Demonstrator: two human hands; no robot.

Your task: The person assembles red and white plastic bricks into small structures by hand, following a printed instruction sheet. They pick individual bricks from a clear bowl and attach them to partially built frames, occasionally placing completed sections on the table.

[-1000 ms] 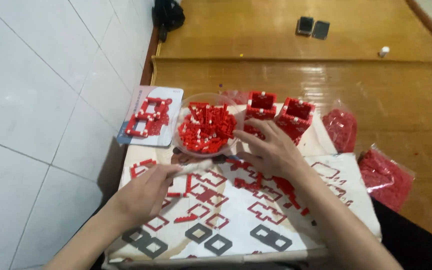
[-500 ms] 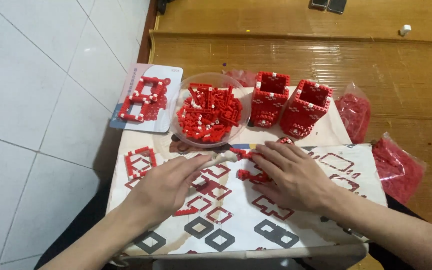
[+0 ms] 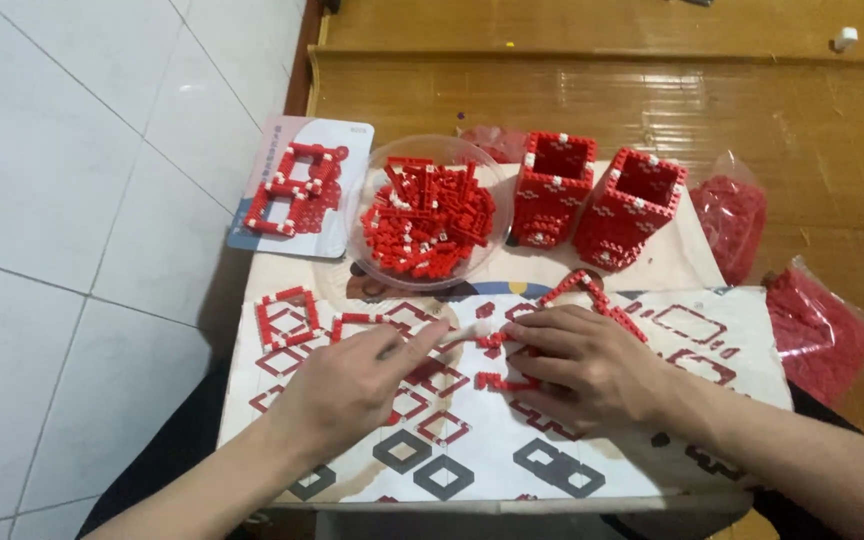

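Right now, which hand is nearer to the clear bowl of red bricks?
Left. The left hand lies just below the clear bowl, fingertips pointing up-right near its lower rim. The right hand rests farther to the right, below the two red brick towers.

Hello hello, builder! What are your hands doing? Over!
Left hand and right hand flat on the printed sheet, fingertips meeting at small red brick pieces. Bowl of red bricks behind. Nothing blocking.

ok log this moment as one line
left hand: on printed sheet, holds white tool | right hand: on small red bricks | bowl of red bricks: behind
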